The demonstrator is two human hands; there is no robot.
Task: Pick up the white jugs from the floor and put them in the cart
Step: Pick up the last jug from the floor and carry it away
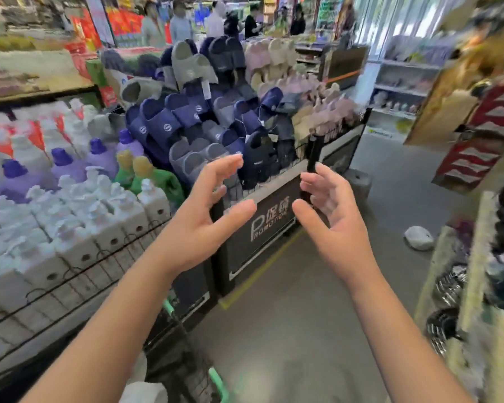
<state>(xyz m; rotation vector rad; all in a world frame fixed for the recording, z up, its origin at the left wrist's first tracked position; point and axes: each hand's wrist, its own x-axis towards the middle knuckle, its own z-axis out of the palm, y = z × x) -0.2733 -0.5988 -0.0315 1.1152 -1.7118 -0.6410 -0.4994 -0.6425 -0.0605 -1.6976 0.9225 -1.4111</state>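
My left hand [207, 216] and my right hand [329, 216] are both raised in front of me at chest height, palms facing each other, fingers spread, holding nothing. Below them, at the bottom centre, is the cart [186, 365], a dark wire basket with green trim. Something white [144, 391] lies inside it at the very bottom edge; I cannot tell whether it is a jug. A white object [418, 237] lies on the grey floor to the right, too blurred to identify.
A wire display bin of white pump bottles [79, 228] with purple and green bottles stands at my left. Ahead is a promotion bin [262, 228] piled with slippers. Shelving [477, 286] lines the right side. Several people stand far back. The floor aisle [317, 315] runs between.
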